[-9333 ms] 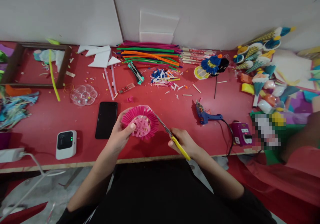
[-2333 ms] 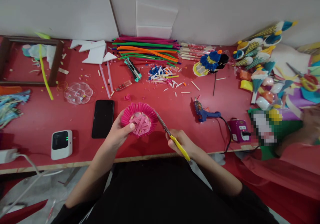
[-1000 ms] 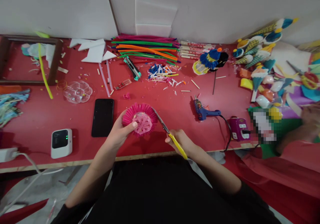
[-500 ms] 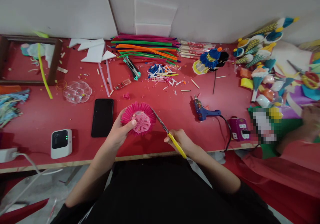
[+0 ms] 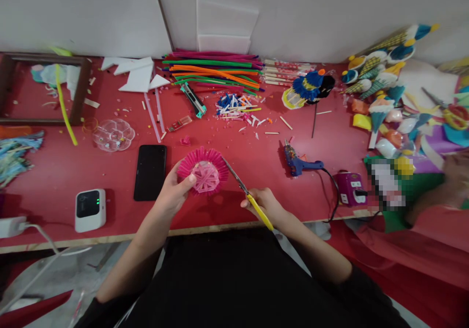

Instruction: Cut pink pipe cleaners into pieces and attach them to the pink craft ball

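Observation:
My left hand (image 5: 175, 187) is closed on a round pink craft piece (image 5: 205, 178), thumb on its face and the fingers behind it. The piece has a fringed outer ring of bright pink and a paler, spoked centre. In my right hand (image 5: 266, 205) is a pair of scissors (image 5: 239, 182) with yellow handles. Their blades point up and left, and the tips are at the fringe's right edge. Whether the blades touch the fringe I cannot tell. Just behind the piece, a small pink scrap (image 5: 185, 141) lies on the red table (image 5: 238, 218).
A blue glue gun (image 5: 302, 164) lies to the right, its cord near a purple power box (image 5: 351, 189). Left are a black phone (image 5: 150, 172) and a white device (image 5: 90, 209). Pipe cleaners (image 5: 216, 69) and a cutter (image 5: 193, 100) lie behind. Another person's arm (image 5: 439, 196) is at far right.
The pink piece has turned and tilted slightly in my left hand, so its spoked centre shows more squarely. The scissors have barely moved.

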Demonstrator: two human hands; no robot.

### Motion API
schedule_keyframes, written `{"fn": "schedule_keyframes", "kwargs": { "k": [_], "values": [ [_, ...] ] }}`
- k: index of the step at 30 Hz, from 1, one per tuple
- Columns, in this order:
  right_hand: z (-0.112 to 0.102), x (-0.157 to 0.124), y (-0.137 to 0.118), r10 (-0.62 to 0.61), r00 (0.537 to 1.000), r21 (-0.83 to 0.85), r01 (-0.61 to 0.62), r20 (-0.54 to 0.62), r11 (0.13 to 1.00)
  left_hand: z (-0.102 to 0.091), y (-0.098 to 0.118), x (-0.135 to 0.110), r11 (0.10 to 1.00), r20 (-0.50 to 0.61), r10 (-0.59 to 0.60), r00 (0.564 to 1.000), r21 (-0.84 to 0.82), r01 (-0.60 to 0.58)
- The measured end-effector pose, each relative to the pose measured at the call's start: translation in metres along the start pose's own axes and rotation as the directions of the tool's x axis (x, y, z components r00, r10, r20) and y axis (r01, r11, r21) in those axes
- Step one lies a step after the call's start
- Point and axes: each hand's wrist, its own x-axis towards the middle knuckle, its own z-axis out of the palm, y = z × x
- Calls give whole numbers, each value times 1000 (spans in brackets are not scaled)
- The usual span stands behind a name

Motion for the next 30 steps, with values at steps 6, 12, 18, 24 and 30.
{"fn": "schedule_keyframes", "kwargs": {
  "k": [6, 12, 18, 24, 30],
  "values": [
    [0, -2, 4, -20, 999, -36, 19, -32, 999, 3, 3, -2, 1000, 17, -11, 1000, 2, 11],
    [-3, -2, 6, -73, 997, -60, 71, -39, 996, 5, 4, -5, 1000, 50, -19, 999, -11, 20],
    [-7, -4, 1, -90, 996, -43, 89, -7, 995, 4, 2, -5, 1000, 50, -12, 999, -16, 13],
    [-6, -4, -1, -108, 994, -35, 108, 13, 994, 5, 1, -6, 1000, 43, 6, 999, -23, -5],
    [-6, -4, 0, -109, 994, -31, 109, 23, 994, 4, -6, -8, 1000, 89, -23, 996, 22, 21]
  ]
}}
